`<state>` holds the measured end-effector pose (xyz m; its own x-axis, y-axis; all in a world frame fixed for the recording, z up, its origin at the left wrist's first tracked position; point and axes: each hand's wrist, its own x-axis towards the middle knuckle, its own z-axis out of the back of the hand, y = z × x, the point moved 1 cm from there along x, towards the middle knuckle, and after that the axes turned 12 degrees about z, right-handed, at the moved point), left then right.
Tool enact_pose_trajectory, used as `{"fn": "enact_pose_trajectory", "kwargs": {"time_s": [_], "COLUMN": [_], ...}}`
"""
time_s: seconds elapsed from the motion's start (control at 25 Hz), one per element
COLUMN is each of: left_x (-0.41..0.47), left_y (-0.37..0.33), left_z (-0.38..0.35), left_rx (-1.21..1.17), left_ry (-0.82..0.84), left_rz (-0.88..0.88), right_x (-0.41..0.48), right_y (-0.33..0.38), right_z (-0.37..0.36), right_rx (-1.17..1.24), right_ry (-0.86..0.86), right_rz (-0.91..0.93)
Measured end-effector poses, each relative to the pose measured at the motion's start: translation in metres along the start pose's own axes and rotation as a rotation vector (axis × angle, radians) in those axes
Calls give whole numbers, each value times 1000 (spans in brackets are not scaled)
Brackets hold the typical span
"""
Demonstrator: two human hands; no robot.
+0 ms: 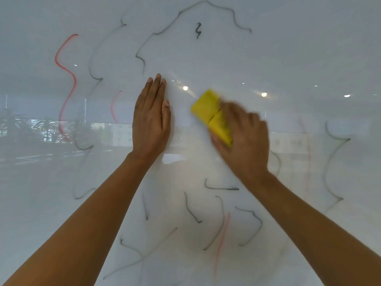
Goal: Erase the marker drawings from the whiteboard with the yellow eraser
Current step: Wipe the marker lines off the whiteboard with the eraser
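A glossy whiteboard (288, 58) fills the view. My right hand (245, 141) grips the yellow eraser (212, 114) and presses it against the board near the middle; both are blurred. My left hand (151, 118) lies flat on the board just left of the eraser, fingers together, holding nothing. A red wavy line (68, 83) runs down the left side. A small black squiggle (198, 30) sits near the top, under a grey curved outline (177, 17). Several grey strokes (220, 188) and a faint red stroke (223, 234) lie below my hands.
More grey wavy lines (332, 162) run down the right side and another down the left (92, 65). A short red stroke (114, 106) sits left of my left hand. The board reflects ceiling lights and plants.
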<state>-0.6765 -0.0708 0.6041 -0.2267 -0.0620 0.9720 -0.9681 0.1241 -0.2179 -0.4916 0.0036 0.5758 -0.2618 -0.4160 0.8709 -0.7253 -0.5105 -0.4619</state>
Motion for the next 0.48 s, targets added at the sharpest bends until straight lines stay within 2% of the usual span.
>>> {"fn": "enact_pose_trajectory", "kwargs": {"time_s": [0.12,0.2,0.28,0.4,0.44,0.48], "left_x": [2,2,3,7,8,8], "left_y": [-4,-6,-10,-19,-22,-26], "left_z": [-3,-5,-6,-10,-12,-14], "left_rx": [-7,13,37,43,41,41], "left_ry": [-7,8,24,12,7,3], "left_rz": [23,3,-34,-53,-54,-59], "right_x": [-57,-67,-51,3,16,22], "right_y": [24,7,-25,-63,-63,-56], "right_z": [15,20,17,12,9,6], "right_rx": [96,95,-7,-84,-92,-89], "right_ry": [85,121,101,-12,-26,-33], "right_rz": [380,444,281,-219,-325,-357]}}
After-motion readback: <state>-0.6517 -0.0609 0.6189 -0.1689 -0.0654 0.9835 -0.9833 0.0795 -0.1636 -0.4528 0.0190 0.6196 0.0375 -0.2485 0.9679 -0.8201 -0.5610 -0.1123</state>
